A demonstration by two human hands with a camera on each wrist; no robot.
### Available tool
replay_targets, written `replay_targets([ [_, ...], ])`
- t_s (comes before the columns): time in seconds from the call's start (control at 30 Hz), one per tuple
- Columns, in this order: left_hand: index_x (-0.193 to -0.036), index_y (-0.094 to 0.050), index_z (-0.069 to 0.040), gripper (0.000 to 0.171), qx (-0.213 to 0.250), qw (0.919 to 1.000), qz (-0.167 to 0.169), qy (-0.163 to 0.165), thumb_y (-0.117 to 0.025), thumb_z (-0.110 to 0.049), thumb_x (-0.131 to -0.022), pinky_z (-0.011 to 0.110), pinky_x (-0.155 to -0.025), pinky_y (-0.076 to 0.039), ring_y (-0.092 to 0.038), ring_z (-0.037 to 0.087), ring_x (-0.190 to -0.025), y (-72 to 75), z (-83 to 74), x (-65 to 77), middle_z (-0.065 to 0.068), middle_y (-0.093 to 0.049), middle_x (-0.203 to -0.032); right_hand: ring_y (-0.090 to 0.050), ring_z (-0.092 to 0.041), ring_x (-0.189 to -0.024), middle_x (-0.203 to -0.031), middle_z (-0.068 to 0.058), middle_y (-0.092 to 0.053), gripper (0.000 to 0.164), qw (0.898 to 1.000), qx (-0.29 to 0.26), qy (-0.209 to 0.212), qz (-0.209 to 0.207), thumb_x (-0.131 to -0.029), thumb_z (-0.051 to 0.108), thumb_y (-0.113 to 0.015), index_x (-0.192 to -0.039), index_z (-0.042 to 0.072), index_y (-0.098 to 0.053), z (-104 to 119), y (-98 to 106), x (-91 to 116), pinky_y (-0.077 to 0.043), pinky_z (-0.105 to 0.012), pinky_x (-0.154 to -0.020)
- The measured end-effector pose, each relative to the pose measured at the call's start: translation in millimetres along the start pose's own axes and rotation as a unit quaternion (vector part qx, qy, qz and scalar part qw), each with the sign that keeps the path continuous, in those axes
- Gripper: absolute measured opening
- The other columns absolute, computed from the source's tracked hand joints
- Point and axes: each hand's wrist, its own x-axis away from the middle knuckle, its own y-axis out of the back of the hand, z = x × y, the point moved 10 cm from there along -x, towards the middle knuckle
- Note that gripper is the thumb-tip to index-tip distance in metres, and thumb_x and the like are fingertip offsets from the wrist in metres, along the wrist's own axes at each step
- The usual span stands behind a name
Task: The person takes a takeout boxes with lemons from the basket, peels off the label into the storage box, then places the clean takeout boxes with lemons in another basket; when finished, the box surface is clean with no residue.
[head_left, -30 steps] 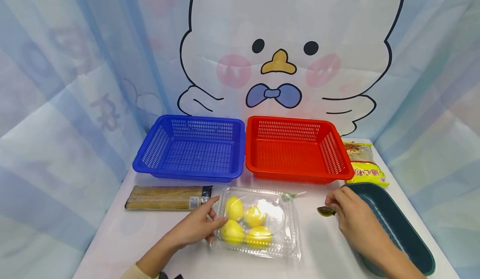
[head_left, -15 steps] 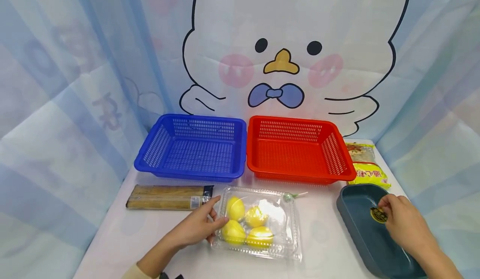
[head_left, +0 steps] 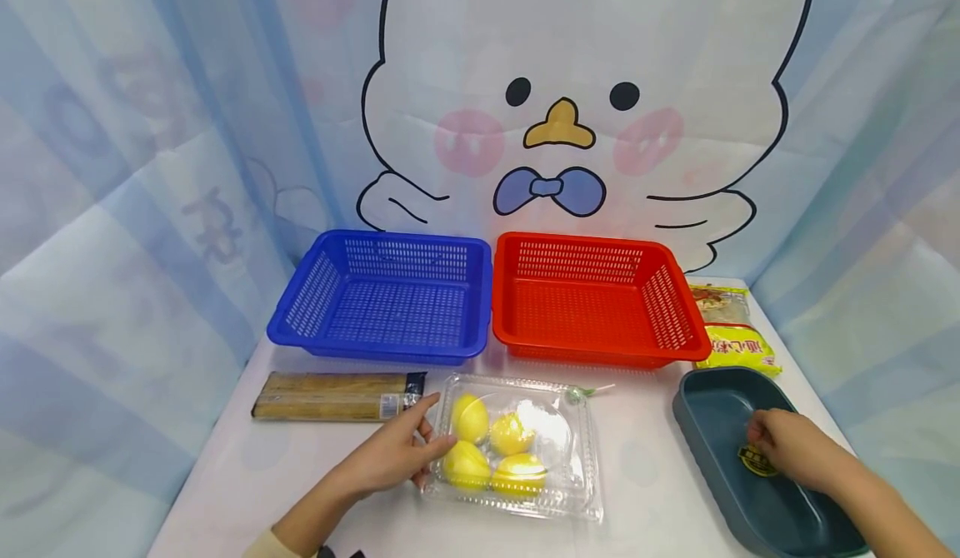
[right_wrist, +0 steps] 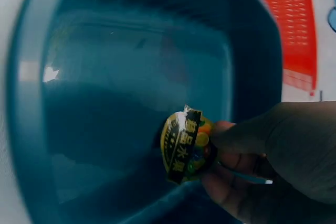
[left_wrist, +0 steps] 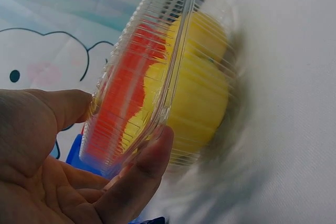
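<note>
My left hand (head_left: 393,454) grips the left edge of a clear plastic clamshell box (head_left: 555,491). In the left wrist view its thumb lies on the lid and a finger is under the rim. Several yellow lemon-like fruits (head_left: 467,464) sit inside the box. My right hand (head_left: 802,450) is inside the dark teal tray (head_left: 712,458). Between thumb and fingers it pinches a round black-and-gold sticker (right_wrist: 184,145) with fruit pictures and a band of characters. The sticker is over the tray's bottom; whether it touches cannot be told.
Behind stand a blue basket (head_left: 393,350) and a red basket (head_left: 600,351), side by side. A pack of brown sticks or noodles (head_left: 322,397) lies left of the box. Yellow food packets (head_left: 738,350) lie at the right back. A small green item (head_left: 581,393) is at the box's far corner.
My right hand has carried the sticker from beside the tray to inside it, and has lowered slightly. The teal tray has shifted a little. My left hand stays on the box.
</note>
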Motion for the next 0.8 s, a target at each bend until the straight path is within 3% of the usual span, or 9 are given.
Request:
replay_targets([
  [0.27,-0.167,-0.02,0.002,0.091,0.001,1.0,-0.001,0.002,-0.072,-0.035,-0.103,0.035,-0.053,-0.059,-0.064,0.014,-0.057,-0.7,0.6,1.3,0.011,-0.057,-0.102,-0.048,-0.009,-0.068,-0.075,0.003,-0.057,0.013,0.999,-0.023,0.016,0.027,-0.091,0.007,-0.077,-0.088,0.009,-0.064,-1.6,-13.9,-10.4,-0.044,-0.026,-0.06],
  [0.8,-0.166,-0.022,0.001,0.089,0.0,1.0,-0.003,0.004,-0.073,-0.034,-0.102,0.039,-0.054,-0.061,-0.064,0.014,-0.057,-0.4,-0.6,1.1,0.012,-0.056,-0.102,-0.052,-0.007,-0.071,-0.079,0.004,-0.062,0.023,0.999,-0.026,0.026,0.006,-0.092,0.019,-0.081,-0.102,0.002,-0.07,-1.8,-9.8,-13.1,-0.049,-0.03,-0.063],
])
